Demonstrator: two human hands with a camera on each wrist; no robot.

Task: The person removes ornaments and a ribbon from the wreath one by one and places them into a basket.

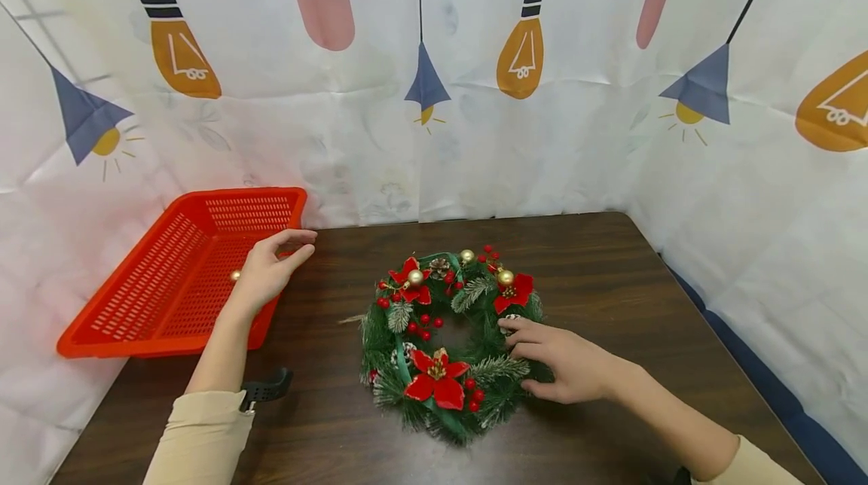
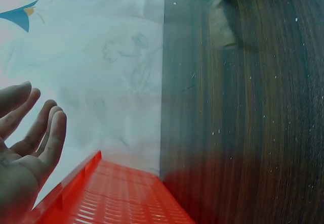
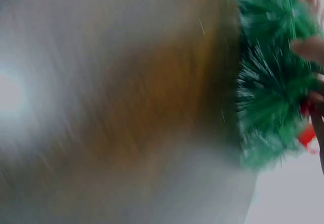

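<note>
A Christmas wreath [image 1: 498,368] of green pine sprigs, red poinsettias, berries, pine cones and gold balls lies flat on the dark wooden table [image 1: 576,251]. My right hand [image 1: 570,361] is at its right side, fingers spread over the greenery and thumb by the outer edge. In the right wrist view, fingertips [image 3: 309,49] overlap the green bristles. My left hand [image 1: 266,270] is raised over the right rim of a red plastic basket [image 1: 183,282], fingers loosely bent and holding nothing. A small gold ball [image 1: 235,275] shows in the basket, partly behind the left wrist.
The basket stands at the table's left, by a white curtain [image 1: 380,154] printed with lamps and bulbs that hangs behind and on both sides. A dark strap [image 1: 267,387] sits at the left sleeve. Dark blue cloth [image 1: 766,387] lies beyond the table's right edge.
</note>
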